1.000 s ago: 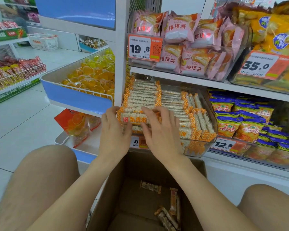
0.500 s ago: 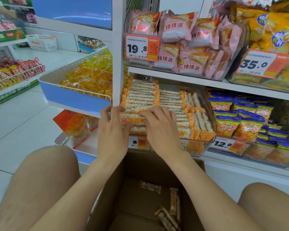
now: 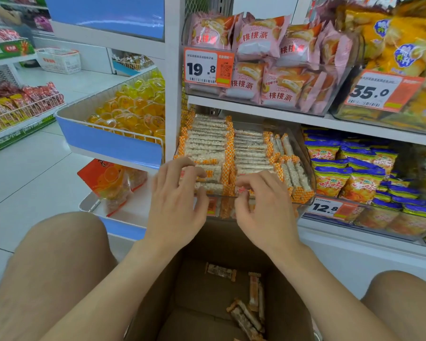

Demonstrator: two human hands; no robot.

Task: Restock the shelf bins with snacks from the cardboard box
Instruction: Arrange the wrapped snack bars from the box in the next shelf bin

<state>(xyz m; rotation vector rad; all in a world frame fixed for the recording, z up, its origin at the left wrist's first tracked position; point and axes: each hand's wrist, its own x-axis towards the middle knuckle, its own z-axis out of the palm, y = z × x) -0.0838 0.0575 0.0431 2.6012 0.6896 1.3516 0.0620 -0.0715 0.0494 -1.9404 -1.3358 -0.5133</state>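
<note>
The left hand's fingers are spread and slightly bent, their tips resting on the front row of snack bars. The left hand itself hangs over the near edge of the clear shelf bin. The right hand sits just beside it, its fingers loosely curled at the bin's front rim. Blur hides whether they pinch a wrapper or only touch it. Neither hand appears to carry a bar.

The bin is nearly full, with bars stacked flat in two columns and more standing on end at its right side. It sits on the lower shelf, under the pink pastry packets.

The step looks like tidying the front row after loading it. Below the wrists the cardboard box stands open between the person's knees, with only a few loose bars on its bottom. The next move probably calls for reaching down into the box, gathering those bars, and finding a gap for them in the crowded bin.
</note>
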